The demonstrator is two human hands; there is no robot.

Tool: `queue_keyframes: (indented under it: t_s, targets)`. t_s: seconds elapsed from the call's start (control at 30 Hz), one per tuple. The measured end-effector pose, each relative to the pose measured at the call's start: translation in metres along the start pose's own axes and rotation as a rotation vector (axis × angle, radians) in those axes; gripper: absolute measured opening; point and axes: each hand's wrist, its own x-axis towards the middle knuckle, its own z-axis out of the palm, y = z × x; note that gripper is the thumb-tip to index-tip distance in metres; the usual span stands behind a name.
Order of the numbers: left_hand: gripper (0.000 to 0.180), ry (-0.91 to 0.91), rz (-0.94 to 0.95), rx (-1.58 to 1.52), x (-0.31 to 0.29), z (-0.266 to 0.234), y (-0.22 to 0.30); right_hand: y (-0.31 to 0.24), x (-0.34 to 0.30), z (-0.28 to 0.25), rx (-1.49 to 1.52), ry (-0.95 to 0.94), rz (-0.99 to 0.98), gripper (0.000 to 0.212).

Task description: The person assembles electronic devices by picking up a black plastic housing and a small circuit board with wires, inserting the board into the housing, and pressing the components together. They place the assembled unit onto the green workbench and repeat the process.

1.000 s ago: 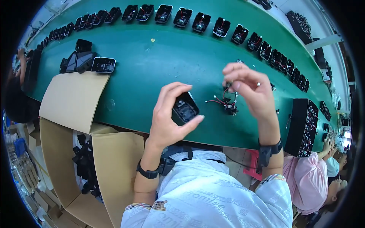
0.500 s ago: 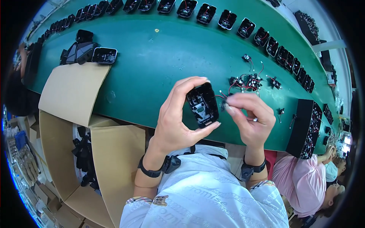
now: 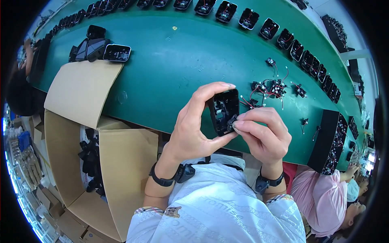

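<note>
My left hand (image 3: 189, 128) grips a black plastic housing (image 3: 221, 106) by its sides, thumb at the lower edge and fingers over the top. The housing is tilted, its hollow inside toward my right hand, with moulded ribs showing. Thumb and fingertips of my right hand (image 3: 266, 137) pinch a small dark part (image 3: 231, 123) at the housing's lower inner corner; its exact shape is hard to make out. Just beyond my right hand lies a cluster of small black parts with red wires (image 3: 278, 88), a few of them lying apart.
A long row of black housings (image 3: 249, 18) curves along the table's far side. Stacked housings (image 3: 93, 49) stand at the left, behind an open cardboard box (image 3: 129, 178) of black pieces. At the right are a black bin (image 3: 323, 141) of small parts and a person in pink (image 3: 318, 198).
My right hand has brought the small part down and into the housing's lower corner. The housing has turned and shifted slightly right; the whole view has shifted a little too.
</note>
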Motion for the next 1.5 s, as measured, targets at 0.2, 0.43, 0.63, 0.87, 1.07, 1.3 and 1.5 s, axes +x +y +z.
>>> queue_keyframes:
  t_s: [0.2,0.43,0.63,0.87,1.07,1.3,1.5]
  targets:
    - [0.083,0.034,0.0,0.076,-0.002,-0.004,0.006,-0.003,-0.004,0.002,-0.06,0.014,0.015,0.024]
    - [0.089,-0.023,0.048,0.206,0.001,-0.007,0.008,-0.006,-0.003,0.006,-0.016,0.053,0.094,0.021]
    - [0.085,0.046,0.018,0.158,-0.003,-0.005,0.011,-0.003,0.001,0.0,-0.046,0.027,-0.013,0.021]
    - [0.083,0.024,0.145,0.301,0.002,-0.006,0.017,-0.013,0.009,0.004,-0.115,0.003,-0.016,0.021]
    - [0.077,0.093,0.274,0.433,0.003,-0.004,0.015,-0.025,0.009,0.004,-0.08,-0.008,0.157,0.016]
    - [0.079,0.046,0.255,0.408,0.0,-0.006,0.019,-0.02,0.014,0.005,-0.061,-0.009,0.094,0.016]
    - [0.088,-0.031,-0.023,0.13,-0.002,-0.008,0.014,-0.003,0.013,-0.003,-0.002,-0.107,-0.045,0.025]
